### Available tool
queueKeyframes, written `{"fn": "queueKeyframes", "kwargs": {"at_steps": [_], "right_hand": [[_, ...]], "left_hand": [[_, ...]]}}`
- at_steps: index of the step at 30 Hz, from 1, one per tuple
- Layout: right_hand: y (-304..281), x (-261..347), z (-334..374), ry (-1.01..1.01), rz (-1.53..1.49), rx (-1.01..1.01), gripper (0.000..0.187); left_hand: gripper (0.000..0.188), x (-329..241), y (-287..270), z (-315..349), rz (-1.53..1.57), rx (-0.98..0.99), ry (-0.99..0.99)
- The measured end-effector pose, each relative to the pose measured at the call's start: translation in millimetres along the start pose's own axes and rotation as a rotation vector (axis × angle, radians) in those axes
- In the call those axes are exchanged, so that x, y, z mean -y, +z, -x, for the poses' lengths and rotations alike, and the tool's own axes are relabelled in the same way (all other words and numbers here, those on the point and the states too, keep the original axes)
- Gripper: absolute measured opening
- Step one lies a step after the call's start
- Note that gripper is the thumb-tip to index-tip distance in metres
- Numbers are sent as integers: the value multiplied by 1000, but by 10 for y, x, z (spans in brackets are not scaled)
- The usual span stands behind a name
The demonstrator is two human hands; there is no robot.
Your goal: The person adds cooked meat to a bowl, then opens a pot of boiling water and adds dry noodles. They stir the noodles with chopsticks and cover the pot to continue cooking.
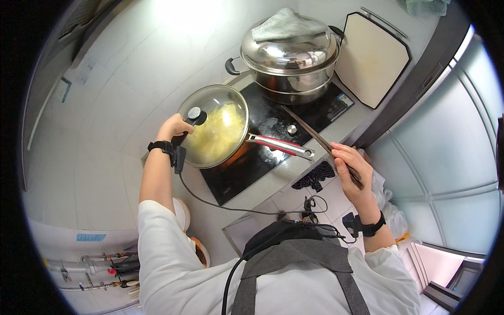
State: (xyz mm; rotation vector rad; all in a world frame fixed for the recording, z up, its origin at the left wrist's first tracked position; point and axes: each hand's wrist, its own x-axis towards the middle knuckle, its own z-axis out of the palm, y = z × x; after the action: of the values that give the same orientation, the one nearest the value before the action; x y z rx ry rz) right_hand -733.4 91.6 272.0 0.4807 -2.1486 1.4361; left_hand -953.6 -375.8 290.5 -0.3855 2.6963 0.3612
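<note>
My left hand point(176, 127) is closed at the black-and-silver handle of a glass lid point(223, 100). The lid covers a frying pan point(283, 145) with a silver-and-red handle, which points right across the cooktop. Through the slightly fogged glass, pale yellow food point(223, 128) shows in strips or shreds. Long dark wooden chopsticks point(310, 130) rest between the thumb and fingers of my right hand point(353, 176), off the cooktop's front right. Their far tips reach toward the base of a steel steamer pot point(296, 86).
The black cooktop point(223, 186) has a silver knob point(292, 129). A grey-green cloth point(289, 25) lies on the pot's domed lid. Behind it leans a white cutting board point(371, 60) with dark edging. A cable point(247, 211) hangs between my wrists. Frosted glass door panels point(446, 157) stand at right.
</note>
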Motion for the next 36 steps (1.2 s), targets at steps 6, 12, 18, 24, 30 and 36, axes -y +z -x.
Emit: {"fn": "queueKeyframes", "kwargs": {"at_steps": [6, 12, 18, 24, 30, 36], "right_hand": [[3, -42, -12, 4, 26, -21, 15], [51, -105, -73, -16, 17, -15, 16], [104, -108, -125, -21, -6, 14, 16], [78, -127, -135, -28, 6, 34, 16], [9, -165, -106, -23, 15, 35, 16], [-47, -208, -63, -2, 9, 43, 16]], "left_hand": [[25, 0, 18, -38, 39, 10, -7], [22, 41, 4, -79, -19, 38, -12], [27, 104, 38, -161, -24, 21, 14], [25, 76, 47, -194, -83, 44, 4], [24, 141, 49, -246, -62, 63, 21], [27, 140, 15, -214, -82, 85, 40]]}}
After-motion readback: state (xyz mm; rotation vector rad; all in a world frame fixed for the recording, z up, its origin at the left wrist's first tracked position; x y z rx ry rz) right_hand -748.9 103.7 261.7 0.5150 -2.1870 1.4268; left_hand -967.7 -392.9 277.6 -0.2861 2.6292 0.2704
